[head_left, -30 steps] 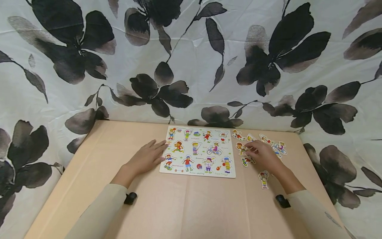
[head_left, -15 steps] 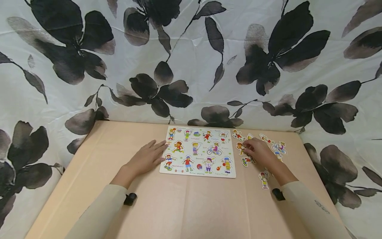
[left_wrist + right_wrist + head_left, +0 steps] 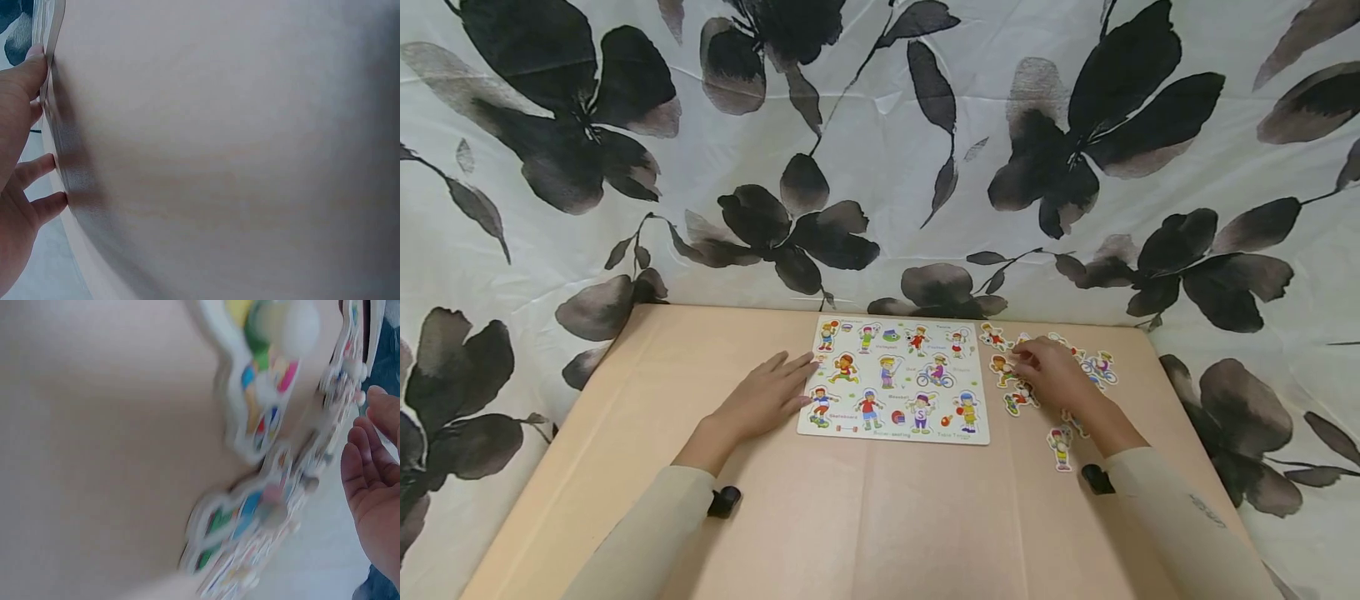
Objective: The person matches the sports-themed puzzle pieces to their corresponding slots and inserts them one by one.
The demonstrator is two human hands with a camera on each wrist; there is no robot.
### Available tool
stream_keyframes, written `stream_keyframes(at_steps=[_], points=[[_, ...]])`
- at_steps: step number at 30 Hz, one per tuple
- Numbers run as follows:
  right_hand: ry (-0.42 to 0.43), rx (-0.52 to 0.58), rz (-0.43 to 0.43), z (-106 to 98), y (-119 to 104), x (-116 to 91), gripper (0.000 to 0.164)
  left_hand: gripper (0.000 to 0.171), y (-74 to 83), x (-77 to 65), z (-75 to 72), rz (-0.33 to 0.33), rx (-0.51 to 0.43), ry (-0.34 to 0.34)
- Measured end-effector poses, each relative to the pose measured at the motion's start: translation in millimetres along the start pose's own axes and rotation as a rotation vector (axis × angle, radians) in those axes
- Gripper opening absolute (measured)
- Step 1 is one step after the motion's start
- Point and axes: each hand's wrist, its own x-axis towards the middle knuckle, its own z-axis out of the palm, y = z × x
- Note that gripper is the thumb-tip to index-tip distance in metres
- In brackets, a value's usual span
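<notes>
A white puzzle board printed with sporty children lies flat at the table's far side. My left hand rests at its left edge, fingers extended and spread; in the left wrist view the thumb touches the board's edge. My right hand is over a group of child-shaped pieces right of the board, fingers bent, fingertips close together near a runner piece. Small round knobs stand on the pieces, such as a green-and-blue piece in the right wrist view. Whether the fingertips pinch a knob is hidden.
Nearest me among the pieces is a standing figure. A bicycle piece lies right of my right hand. The pale table meets a white cloth with dark flowers behind it.
My right hand has shifted slightly left over the pieces, and its fingertips have drawn closer together. My left hand stays at the board's edge. The head view has moved slightly.
</notes>
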Motion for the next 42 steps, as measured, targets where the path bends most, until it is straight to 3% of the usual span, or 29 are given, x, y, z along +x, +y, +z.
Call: stream_keyframes(at_steps=[14,21,30,38,42], points=[[0.014,-0.021,0.042,-27,26,-41,0.036,0.062,1.0,0.1,-2.4,0.002,-0.012,0.004],[0.049,-0.053,-0.052,-26,32,-68,0.029,0.062,1.2,0.7,-3.8,0.009,-0.004,0.011],[0.068,-0.067,-0.225,-5,37,-102,0.017,0.062,-0.3,1.4,-5.7,0.012,0.007,0.006],[0.013,0.017,-0.25,2,35,-114,0.021,0.062,-0.4,0.5,-2.1,0.015,-0.006,0.004],[0.034,0.018,-0.272,2,36,-115,0.021,0.062,0.2,0.8,-0.7,0.015,0.0,-0.002]])
